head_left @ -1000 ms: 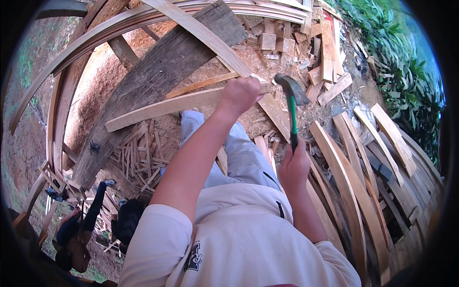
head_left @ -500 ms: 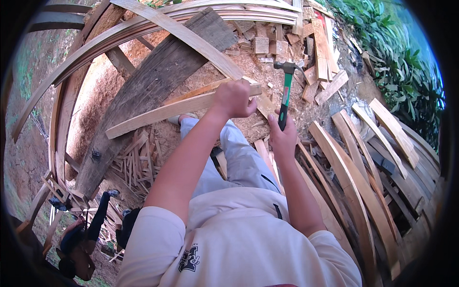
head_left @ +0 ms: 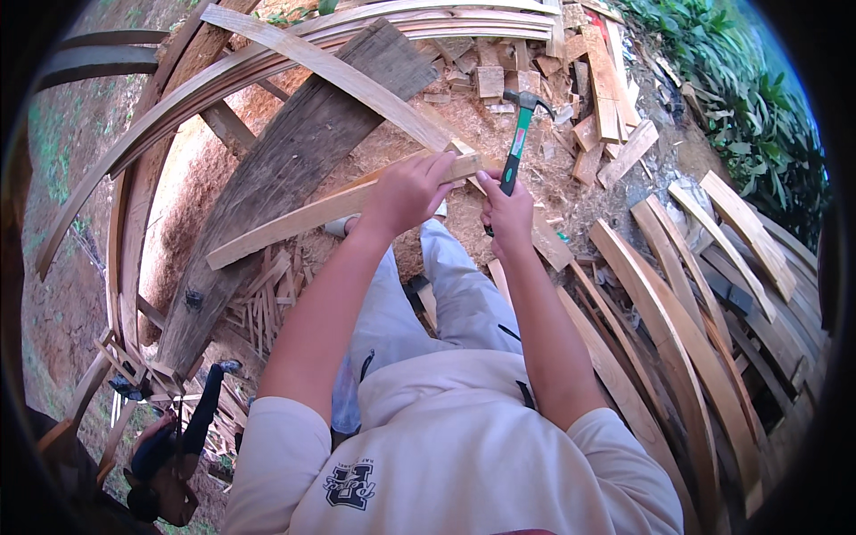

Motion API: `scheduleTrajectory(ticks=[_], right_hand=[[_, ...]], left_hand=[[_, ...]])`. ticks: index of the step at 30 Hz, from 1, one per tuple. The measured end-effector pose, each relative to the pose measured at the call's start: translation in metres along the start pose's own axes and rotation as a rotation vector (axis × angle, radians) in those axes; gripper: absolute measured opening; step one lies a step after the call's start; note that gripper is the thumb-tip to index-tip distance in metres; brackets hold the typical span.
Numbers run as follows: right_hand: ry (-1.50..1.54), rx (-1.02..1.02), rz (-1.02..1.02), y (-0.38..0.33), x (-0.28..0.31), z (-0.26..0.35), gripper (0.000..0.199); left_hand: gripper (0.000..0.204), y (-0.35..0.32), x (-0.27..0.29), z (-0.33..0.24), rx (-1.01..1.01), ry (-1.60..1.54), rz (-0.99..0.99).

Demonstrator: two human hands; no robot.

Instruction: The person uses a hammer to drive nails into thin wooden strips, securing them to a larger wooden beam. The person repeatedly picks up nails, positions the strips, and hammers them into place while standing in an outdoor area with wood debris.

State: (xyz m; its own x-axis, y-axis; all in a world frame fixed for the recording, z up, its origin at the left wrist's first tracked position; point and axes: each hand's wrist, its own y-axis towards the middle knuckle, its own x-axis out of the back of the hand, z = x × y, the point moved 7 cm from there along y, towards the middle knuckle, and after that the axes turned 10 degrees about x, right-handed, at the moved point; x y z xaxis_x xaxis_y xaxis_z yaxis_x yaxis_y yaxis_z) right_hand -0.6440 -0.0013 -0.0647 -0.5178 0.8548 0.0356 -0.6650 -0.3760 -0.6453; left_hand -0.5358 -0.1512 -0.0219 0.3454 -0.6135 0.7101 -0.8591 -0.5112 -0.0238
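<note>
A light wooden batten (head_left: 294,227) lies slantwise in front of my legs, its right end a little higher in view. My left hand (head_left: 403,194) is closed round it near that end, fingers over the top. In my right hand (head_left: 510,214) is a claw hammer (head_left: 517,147) with a green and black handle. The hammer's head points away from me, and my right thumb comes close to the batten's end. Beneath the batten, another wood strip (head_left: 361,183) and a longer board (head_left: 330,67) cross near the same spot.
A dark weathered plank (head_left: 294,143) rests on the ground at left. Long boards (head_left: 660,330) lie side by side on my right. Wood offcuts (head_left: 490,82) and sawdust spread ahead, with green plants (head_left: 767,143) beyond. Another person (head_left: 169,464) is at the lower left.
My right hand has moved left toward the batten's end, with the hammer tilting more. My left hand has shifted slightly left, and its fingers now lie straighter over the wood.
</note>
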Motion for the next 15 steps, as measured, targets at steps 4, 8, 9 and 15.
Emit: scheduleTrajectory(ticks=[4,8,9,15], right_hand=[[-0.282,0.116,0.086,-0.006,0.012,0.013,0.024],[-0.653,0.426,0.128,-0.051,0.035,0.062,0.023],[-0.736,0.477,0.163,-0.065,0.036,0.072,0.024],[-1.088,0.411,0.222,-0.119,0.05,0.085,0.024]], left_hand=[[0.045,-0.005,-0.009,0.005,0.035,0.062,0.019],[0.043,-0.007,-0.014,0.007,0.021,0.11,-0.009],[0.042,-0.006,-0.014,0.006,0.022,0.165,-0.023],[0.048,0.0,-0.023,0.004,0.054,0.385,0.037]])
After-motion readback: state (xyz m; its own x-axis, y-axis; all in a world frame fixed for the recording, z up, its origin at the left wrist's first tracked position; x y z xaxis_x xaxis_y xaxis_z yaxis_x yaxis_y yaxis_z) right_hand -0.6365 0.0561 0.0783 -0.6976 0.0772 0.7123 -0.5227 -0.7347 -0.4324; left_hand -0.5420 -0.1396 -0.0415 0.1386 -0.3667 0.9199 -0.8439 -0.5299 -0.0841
